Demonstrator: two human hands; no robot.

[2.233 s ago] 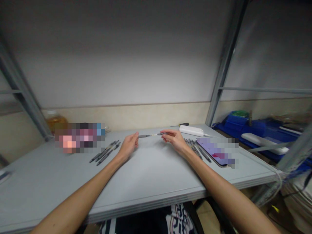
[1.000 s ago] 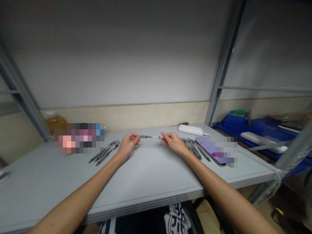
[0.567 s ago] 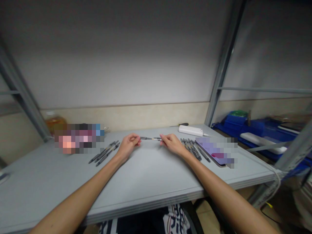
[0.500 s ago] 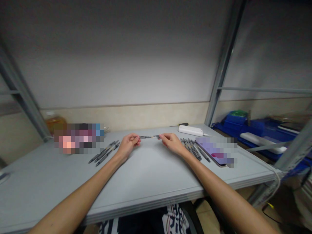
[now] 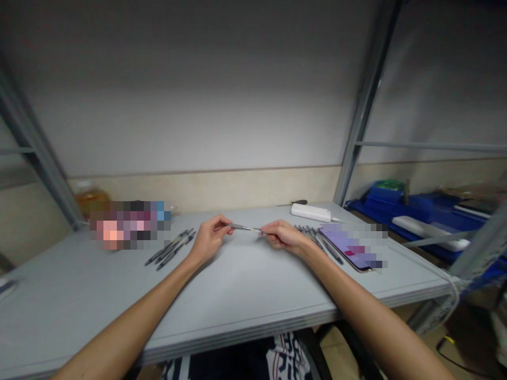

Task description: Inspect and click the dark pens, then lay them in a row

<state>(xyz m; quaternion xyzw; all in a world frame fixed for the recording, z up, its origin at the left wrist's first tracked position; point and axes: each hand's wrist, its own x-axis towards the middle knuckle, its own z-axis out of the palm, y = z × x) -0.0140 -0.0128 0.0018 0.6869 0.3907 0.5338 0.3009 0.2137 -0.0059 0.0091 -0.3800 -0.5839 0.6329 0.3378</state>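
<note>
Both my hands hold one grey pen (image 5: 245, 228) level above the grey table (image 5: 222, 295). My left hand (image 5: 209, 237) pinches its left end with closed fingers. My right hand (image 5: 282, 236) is closed around its right end. The short stretch between the hands shows a thin pale inner part, as if the pen's two halves sit slightly apart. A small group of dark pens (image 5: 171, 246) lies on the table left of my left hand. Another row of dark pens (image 5: 317, 238) lies just right of my right hand.
A blurred flat object (image 5: 354, 246) lies right of the pen row. A white device (image 5: 312, 212) and a dark-handled tool (image 5: 295, 202) sit at the back. An amber bottle (image 5: 90, 198) stands back left. Blue bins (image 5: 400, 206) fill the shelf to the right. Metal uprights frame the table.
My hands have drawn closer together along the pen, so less of it shows between them. Both hands sit slightly lower and the pen tilts down to the right.
</note>
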